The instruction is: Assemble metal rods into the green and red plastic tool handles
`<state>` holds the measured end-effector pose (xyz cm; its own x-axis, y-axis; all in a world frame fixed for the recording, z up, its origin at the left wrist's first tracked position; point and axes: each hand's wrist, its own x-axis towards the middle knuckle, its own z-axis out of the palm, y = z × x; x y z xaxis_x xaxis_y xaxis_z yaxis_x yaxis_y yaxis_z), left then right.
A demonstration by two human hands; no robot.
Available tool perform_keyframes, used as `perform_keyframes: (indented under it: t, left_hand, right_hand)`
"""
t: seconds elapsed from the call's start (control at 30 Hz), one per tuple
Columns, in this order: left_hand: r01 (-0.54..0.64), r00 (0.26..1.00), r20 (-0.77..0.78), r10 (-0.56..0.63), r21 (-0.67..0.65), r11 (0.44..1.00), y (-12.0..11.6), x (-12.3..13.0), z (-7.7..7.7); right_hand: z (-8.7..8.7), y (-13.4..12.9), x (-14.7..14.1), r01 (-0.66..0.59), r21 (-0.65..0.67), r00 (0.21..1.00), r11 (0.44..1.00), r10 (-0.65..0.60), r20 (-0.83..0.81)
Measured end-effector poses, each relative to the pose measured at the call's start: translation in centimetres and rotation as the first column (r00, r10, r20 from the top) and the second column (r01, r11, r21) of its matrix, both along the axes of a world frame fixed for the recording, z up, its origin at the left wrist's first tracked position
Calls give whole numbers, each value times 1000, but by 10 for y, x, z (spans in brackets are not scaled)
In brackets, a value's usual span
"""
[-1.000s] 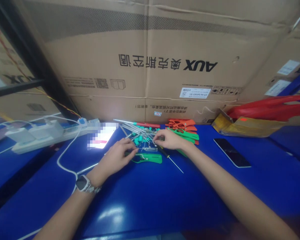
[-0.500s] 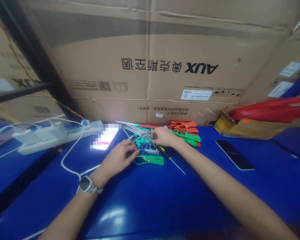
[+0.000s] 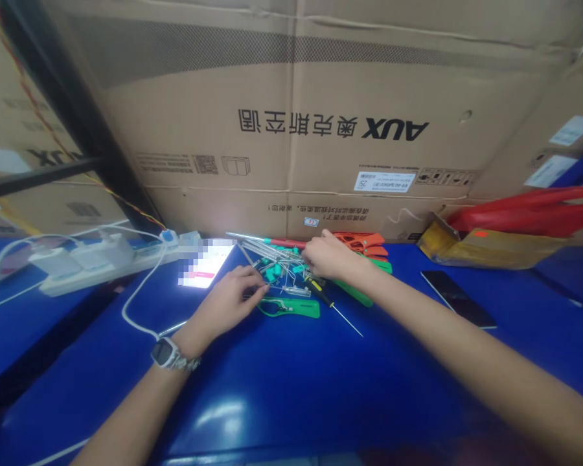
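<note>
My left hand [image 3: 233, 294] is at the left edge of a pile of small parts, fingers curled and thumb close to them; what they grip is hidden. My right hand [image 3: 328, 255] reaches into the pile's right side with fingers bent down and closed, their tips out of sight. Between the hands lie thin metal rods [image 3: 261, 248] and teal plastic pieces [image 3: 272, 272]. A flat green plastic piece [image 3: 301, 309] with a small metal part on it rests just in front. Beside it, under my right wrist, is a screwdriver with a black and yellow handle [image 3: 321, 292].
Orange plastic pieces [image 3: 369, 244] and more green ones [image 3: 357, 294] lie right of the pile. A lit screen [image 3: 208, 265] and a white power strip [image 3: 63, 283] are left; a dark phone [image 3: 457, 299] and an open carton [image 3: 486, 252] right. A large cardboard box [image 3: 199, 84] stands behind.
My right hand has shifted right and slightly back across the pile, now covering part of the green and orange pieces. My left hand has barely moved. The view has shifted slightly.
</note>
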<state>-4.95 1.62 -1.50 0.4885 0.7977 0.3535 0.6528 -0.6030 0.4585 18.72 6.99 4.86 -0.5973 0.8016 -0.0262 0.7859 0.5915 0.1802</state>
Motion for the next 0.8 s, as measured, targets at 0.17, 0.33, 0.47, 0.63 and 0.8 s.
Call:
perform_keyframes:
  t: [0.17,0.33,0.47,0.63,0.8]
  left_hand:
    - [-10,999,35,9,8,1000,0,0,1]
    - [-6,990,143,1,39,999,-6,5,5]
    - [66,954,295,-46,-58,996,-16,13,12]
    - [136,920,391,-36,-231,963,-16,15,11]
    - [142,891,455,4,-287,947,-11,12,9]
  right_hand:
    - [12,-19,15,116,22,992,993,-114,-59]
    - [5,-37,33,167,-64,942,984,-178,-284]
    - [-18,-53,23,-100,-336,715,936,-168,-679]
    - [-48,-62,0,-265,-425,444,866,-281,-851]
    - [-62,-68,-6,-232,-347,334,909,-261,-906]
